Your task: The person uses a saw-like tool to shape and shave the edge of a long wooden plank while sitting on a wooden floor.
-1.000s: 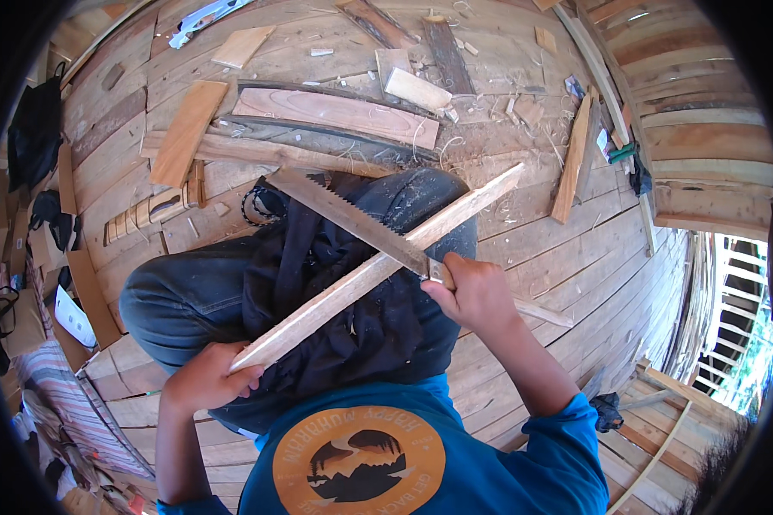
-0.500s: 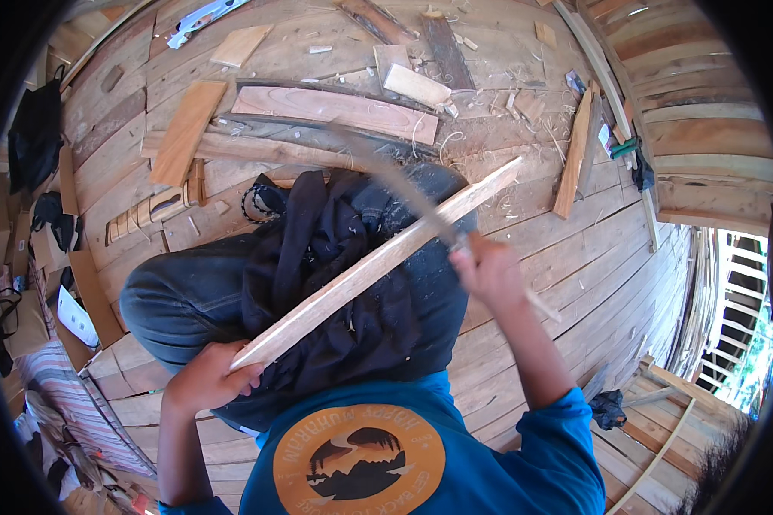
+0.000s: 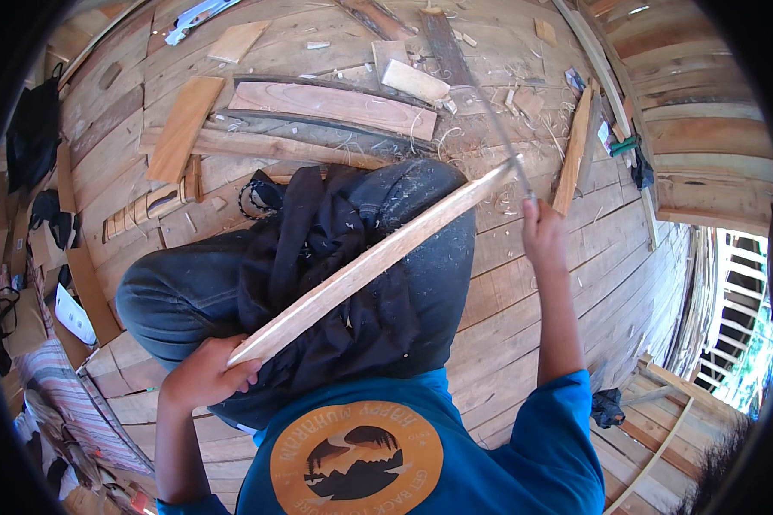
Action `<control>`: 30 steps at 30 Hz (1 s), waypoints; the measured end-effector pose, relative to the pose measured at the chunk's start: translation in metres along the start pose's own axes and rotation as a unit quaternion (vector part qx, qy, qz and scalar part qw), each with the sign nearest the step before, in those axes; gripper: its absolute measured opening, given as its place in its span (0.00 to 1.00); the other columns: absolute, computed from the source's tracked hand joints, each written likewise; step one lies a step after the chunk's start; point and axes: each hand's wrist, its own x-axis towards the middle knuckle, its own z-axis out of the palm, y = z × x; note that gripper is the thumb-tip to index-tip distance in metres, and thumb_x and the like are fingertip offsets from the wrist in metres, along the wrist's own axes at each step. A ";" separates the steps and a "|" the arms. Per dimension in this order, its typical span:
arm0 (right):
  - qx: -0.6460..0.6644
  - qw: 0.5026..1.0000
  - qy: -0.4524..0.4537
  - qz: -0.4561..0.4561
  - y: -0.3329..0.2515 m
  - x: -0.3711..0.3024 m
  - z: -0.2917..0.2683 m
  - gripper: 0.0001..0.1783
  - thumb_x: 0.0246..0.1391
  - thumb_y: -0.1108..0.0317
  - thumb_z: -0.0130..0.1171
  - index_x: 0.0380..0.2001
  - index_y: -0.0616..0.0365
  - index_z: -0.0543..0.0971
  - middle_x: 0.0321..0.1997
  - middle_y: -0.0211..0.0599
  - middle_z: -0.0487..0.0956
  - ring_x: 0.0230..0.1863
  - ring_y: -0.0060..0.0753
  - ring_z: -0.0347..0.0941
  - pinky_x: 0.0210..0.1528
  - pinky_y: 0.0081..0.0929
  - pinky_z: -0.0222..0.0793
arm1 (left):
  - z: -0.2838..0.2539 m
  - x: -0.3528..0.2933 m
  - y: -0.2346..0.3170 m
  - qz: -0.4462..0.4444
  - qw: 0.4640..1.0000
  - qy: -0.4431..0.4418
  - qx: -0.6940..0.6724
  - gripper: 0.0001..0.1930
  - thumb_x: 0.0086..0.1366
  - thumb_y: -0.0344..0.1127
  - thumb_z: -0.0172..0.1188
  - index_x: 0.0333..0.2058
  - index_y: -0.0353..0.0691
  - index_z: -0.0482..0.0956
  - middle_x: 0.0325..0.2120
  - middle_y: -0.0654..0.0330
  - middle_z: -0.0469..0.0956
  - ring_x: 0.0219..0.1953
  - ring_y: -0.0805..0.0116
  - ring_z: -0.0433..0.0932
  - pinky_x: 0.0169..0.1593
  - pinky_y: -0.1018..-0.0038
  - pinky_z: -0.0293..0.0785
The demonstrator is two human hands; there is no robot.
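Observation:
My left hand (image 3: 206,375) grips the near end of a long pale wooden strip (image 3: 378,260) that slants up to the right across my lap. A dark cloth (image 3: 335,257) lies over my blue trousers under the strip. My right hand (image 3: 543,233) is raised at the strip's far end and is closed on the handle of a long thin blade (image 3: 498,129), which points up and away, seen edge-on and blurred.
Planks (image 3: 326,101), offcuts (image 3: 182,129) and wood shavings (image 3: 455,137) litter the board floor beyond my knees. A narrow board (image 3: 573,154) leans at the right. Bags and cloth (image 3: 34,137) lie at the left. A railing (image 3: 739,326) and a drop are at the right.
My right hand has swept the blade from across the strip's middle up to its far end, now raised away. The left hand and the strip stay in place.

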 end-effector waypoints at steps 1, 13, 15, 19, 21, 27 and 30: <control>-0.010 1.000 0.012 0.008 0.008 0.002 -0.003 0.27 0.63 0.46 0.50 0.25 0.61 0.76 0.16 0.53 0.74 0.22 0.59 0.75 0.26 0.50 0.69 | -0.001 0.003 0.002 0.003 1.000 -0.005 0.004 0.11 0.68 0.34 0.54 0.41 0.29 0.76 0.24 0.58 0.80 0.23 0.73 0.79 0.30 0.75 0.76; 0.017 0.999 0.006 -0.028 0.002 -0.002 0.006 0.27 0.63 0.46 0.49 0.27 0.61 0.75 0.17 0.55 0.74 0.24 0.62 0.75 0.26 0.52 0.69 | -0.002 0.002 0.001 -0.023 0.999 -0.012 -0.030 0.11 0.67 0.33 0.54 0.42 0.29 0.76 0.23 0.58 0.80 0.23 0.73 0.79 0.31 0.75 0.76; 0.010 1.000 0.008 0.008 0.000 -0.002 -0.002 0.26 0.63 0.46 0.50 0.27 0.61 0.75 0.17 0.55 0.74 0.24 0.62 0.75 0.26 0.51 0.69 | -0.005 0.004 -0.001 -0.016 0.999 -0.019 -0.027 0.11 0.67 0.33 0.54 0.42 0.29 0.76 0.24 0.57 0.80 0.23 0.72 0.79 0.31 0.75 0.76; 0.030 0.988 -0.042 -0.146 -0.056 -0.039 0.001 0.26 0.63 0.46 0.50 0.26 0.61 0.74 0.15 0.53 0.72 0.22 0.62 0.74 0.24 0.50 0.67 | -0.004 0.002 0.000 -0.016 1.000 -0.008 -0.019 0.11 0.67 0.32 0.55 0.41 0.29 0.76 0.24 0.57 0.80 0.23 0.72 0.79 0.32 0.74 0.76; 0.067 0.987 -0.062 -0.134 -0.050 -0.037 0.006 0.28 0.63 0.44 0.50 0.26 0.61 0.73 0.15 0.52 0.72 0.22 0.61 0.73 0.24 0.49 0.66 | 0.000 -0.001 0.002 -0.022 1.000 0.011 -0.015 0.11 0.66 0.33 0.56 0.41 0.30 0.77 0.23 0.55 0.80 0.23 0.69 0.80 0.32 0.72 0.76; 0.068 0.997 -0.036 0.016 -0.010 -0.026 -0.027 0.34 0.60 0.37 0.48 0.26 0.63 0.71 0.13 0.48 0.67 0.19 0.56 0.70 0.22 0.45 0.61 | 0.017 -0.015 0.020 -0.014 0.986 0.114 0.117 0.17 0.59 0.35 0.64 0.42 0.30 0.75 0.29 0.50 0.79 0.31 0.48 0.80 0.37 0.64 0.74; 0.123 0.992 -0.028 -0.022 -0.031 -0.048 -0.037 0.38 0.60 0.33 0.45 0.25 0.64 0.70 0.12 0.46 0.64 0.16 0.54 0.67 0.20 0.43 0.58 | 0.034 -0.023 0.022 0.102 0.940 0.258 0.198 0.25 0.52 0.35 0.69 0.46 0.33 0.71 0.37 0.49 0.76 0.37 0.44 0.78 0.40 0.59 0.74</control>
